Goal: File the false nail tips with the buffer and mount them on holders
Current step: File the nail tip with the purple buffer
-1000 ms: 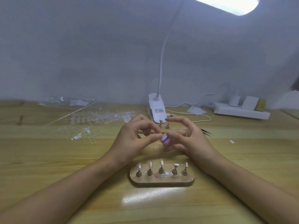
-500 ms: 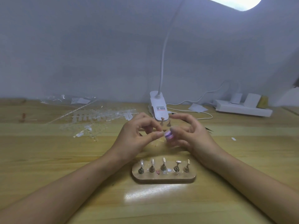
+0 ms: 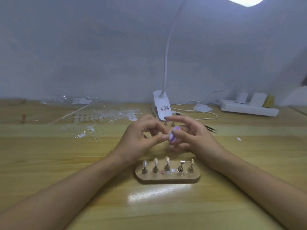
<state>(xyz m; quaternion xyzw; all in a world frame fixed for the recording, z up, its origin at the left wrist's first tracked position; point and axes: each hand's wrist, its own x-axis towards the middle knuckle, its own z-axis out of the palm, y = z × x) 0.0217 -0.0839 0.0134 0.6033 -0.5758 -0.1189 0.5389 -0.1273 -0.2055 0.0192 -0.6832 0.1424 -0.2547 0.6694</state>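
Nearest you, the wooden base (image 3: 167, 177) sits just under your wrists with five holders (image 3: 167, 166) standing in it. The three on the left carry mounted tips (image 3: 155, 161); I can't tell what tops the two on the right. Drop a forearm and you'll likely knock those tips off or tip the base.

Above it, your right hand (image 3: 196, 138) grips the purple buffer (image 3: 174, 136) between thumb and fingers. Your left hand (image 3: 141, 138) is curled, thumb and forefinger pinched right against the buffer's edge. It's presumably pinching a nail tip, too small to make out. That's the main risk: a tiny curved piece held in a fingertip pinch can flick out under a hard stroke, and a clear tip on this table would be hard to find. You could also over-file an edge.

Just beyond the hands stand two loose holders (image 3: 169, 124), easy to topple when you reach. Tweezers (image 3: 211, 128) lie to the right, the tip sprues (image 3: 103, 117) to the left, and the lamp clamp (image 3: 162, 107) is behind.
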